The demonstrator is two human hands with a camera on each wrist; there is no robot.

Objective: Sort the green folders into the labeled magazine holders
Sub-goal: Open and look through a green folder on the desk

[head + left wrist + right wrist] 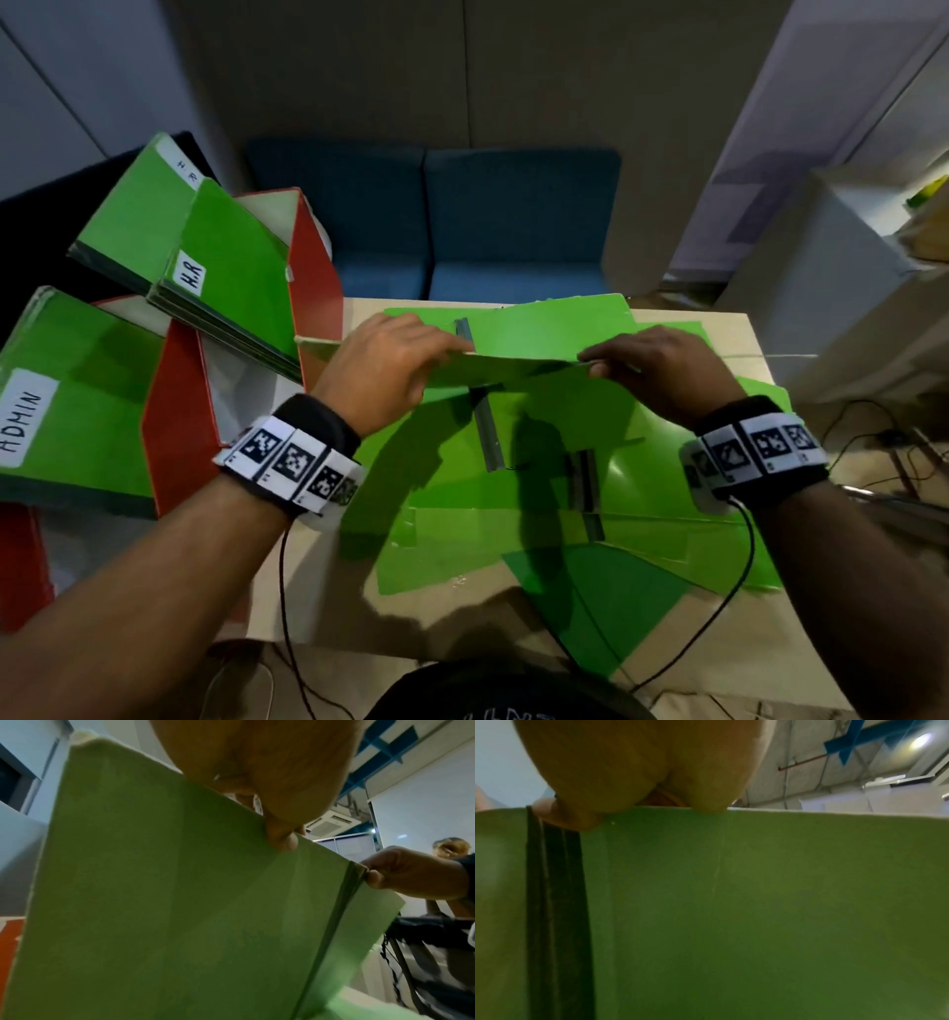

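Both hands hold one green folder [518, 354] up above the table by its near edge. My left hand [395, 360] pinches the edge on the left; my right hand [652, 367] pinches it on the right. Seen from the left wrist, the folder [167, 902] fills the frame, with a thumb over its top edge and its dark spine beside the right hand [411, 872]. The right wrist view also shows the folder [757, 902] with a dark spine strip. More green folders [513, 488] lie spread on the table. At left, red magazine holders [313, 267] carry folders labelled H.R [226, 267] and ADMIN [77, 401].
The light wooden table [308, 575] has its front edge near my body. Blue seat cushions [462, 221] lie behind it. White shelving [847, 288] stands at the right, with cables [873, 447] on the floor beneath. Wrist cables hang over the table's front.
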